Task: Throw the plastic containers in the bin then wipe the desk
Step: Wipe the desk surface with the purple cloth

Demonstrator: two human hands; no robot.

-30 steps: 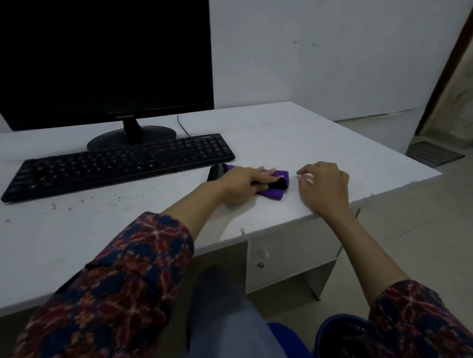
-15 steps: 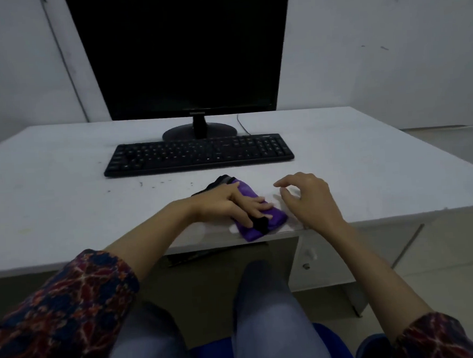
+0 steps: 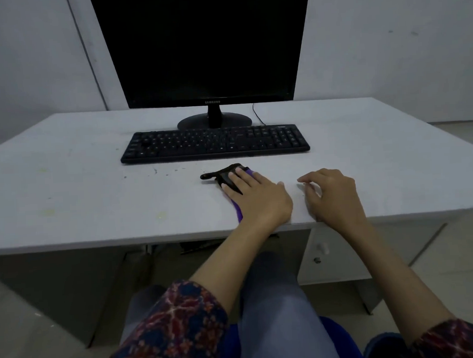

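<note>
A purple and black cloth (image 3: 227,177) lies on the white desk (image 3: 92,193), just in front of the keyboard. My left hand (image 3: 254,197) lies flat on top of the cloth, fingers straight, pressing it onto the desk; most of the cloth is hidden under the palm. My right hand (image 3: 331,193) rests on the desk's front edge to the right, fingers loosely curled, fingertips touching the surface, holding nothing. No plastic container and no bin are in view.
A black keyboard (image 3: 214,142) lies mid-desk, with a dark monitor (image 3: 205,45) on its stand behind it. Small dark specks and yellowish stains mark the desk left of the cloth. A drawer unit (image 3: 320,252) sits under the desk on the right; my knees are below.
The view swung left until the monitor is centred. My left hand pushed the cloth forward towards the keyboard, fingers now pointing away from me. My right hand stayed beside it on the desk.
</note>
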